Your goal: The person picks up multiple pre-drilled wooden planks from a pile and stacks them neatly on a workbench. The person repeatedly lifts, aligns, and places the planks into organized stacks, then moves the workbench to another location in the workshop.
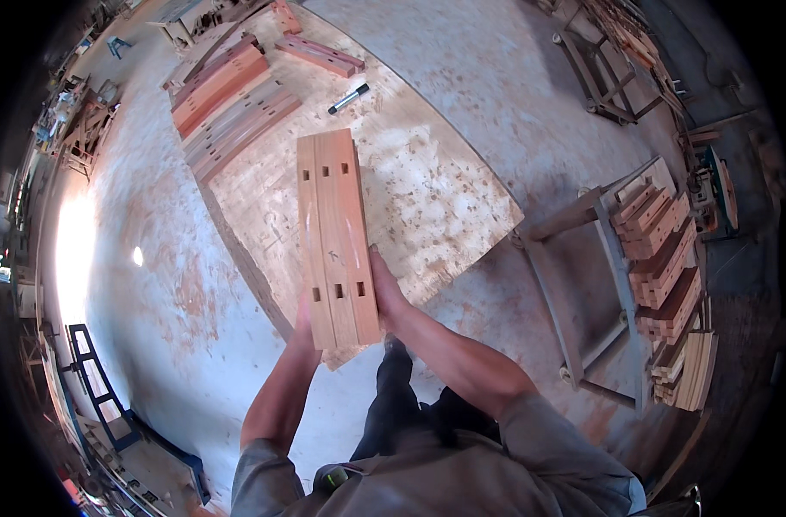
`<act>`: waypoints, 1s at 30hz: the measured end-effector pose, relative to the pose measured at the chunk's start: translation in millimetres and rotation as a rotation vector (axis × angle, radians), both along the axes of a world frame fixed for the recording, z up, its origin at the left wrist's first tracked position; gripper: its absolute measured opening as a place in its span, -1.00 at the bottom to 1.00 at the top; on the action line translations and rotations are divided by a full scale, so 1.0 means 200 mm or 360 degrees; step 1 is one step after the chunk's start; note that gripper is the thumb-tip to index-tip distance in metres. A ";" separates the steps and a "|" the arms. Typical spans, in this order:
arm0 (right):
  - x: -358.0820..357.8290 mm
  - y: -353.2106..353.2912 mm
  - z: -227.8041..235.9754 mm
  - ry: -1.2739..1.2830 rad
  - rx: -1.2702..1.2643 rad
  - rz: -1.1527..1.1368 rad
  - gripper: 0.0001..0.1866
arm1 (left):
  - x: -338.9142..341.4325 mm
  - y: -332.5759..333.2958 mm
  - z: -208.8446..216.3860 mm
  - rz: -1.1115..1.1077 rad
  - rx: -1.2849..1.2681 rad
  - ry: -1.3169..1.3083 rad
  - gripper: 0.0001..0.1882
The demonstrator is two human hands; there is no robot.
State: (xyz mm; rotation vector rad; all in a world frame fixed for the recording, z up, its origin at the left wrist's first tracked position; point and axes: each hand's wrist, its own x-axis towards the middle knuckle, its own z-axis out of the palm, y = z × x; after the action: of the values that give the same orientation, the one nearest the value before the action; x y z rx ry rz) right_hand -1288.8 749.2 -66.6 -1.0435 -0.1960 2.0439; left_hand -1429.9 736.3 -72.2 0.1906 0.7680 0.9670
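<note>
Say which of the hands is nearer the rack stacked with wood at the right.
Right. The right hand holds the right side of the three boards, the side facing the rack; the left hand, mostly hidden, is at the boards' left side, farther from it.

Fisheye view, daylit from nine o'clock

Strongest light: a blown-out white glare (74,246) at nine o'clock; a small bright spot (138,256) nearer centre. Concrete floor (177,302): cool bluish sheen. Plywood worktop (419,185): palest at two o'clock from the mortised boards (331,233), its edge bowed by the lens. Boards: evenly lit, reasonably sharp, mortises dark. Three o'clock side: dim, deep shadow. Rim: black vignette all round; workshop clutter (74,129) at ten o'clock soft, warped, hard to make out.
</note>
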 end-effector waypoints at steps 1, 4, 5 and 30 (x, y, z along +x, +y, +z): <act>-0.02 0.04 -0.02 0.0010 0.0025 -0.0003 -0.27 | -0.02 0.02 0.01 0.0018 0.0067 0.0019 -0.50; -0.09 0.08 -0.12 -0.0024 0.0027 -0.0016 -0.26 | -0.07 0.09 0.03 0.0029 0.0164 0.0051 -0.52; -0.09 0.10 -0.13 -0.0086 0.0040 -0.0027 -0.26 | -0.09 0.12 0.03 0.0016 0.0161 0.0061 -0.52; -0.16 0.46 -0.25 -0.1519 0.0867 0.0666 -0.51 | -0.72 0.35 -0.11 0.0103 0.0070 0.0747 -0.37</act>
State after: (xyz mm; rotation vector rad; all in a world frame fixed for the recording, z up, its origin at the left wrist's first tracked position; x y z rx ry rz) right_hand -1321.7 840.7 -116.2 -1.6043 -1.4648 1.4936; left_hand -1574.3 806.7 -94.8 0.4437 1.1881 1.0135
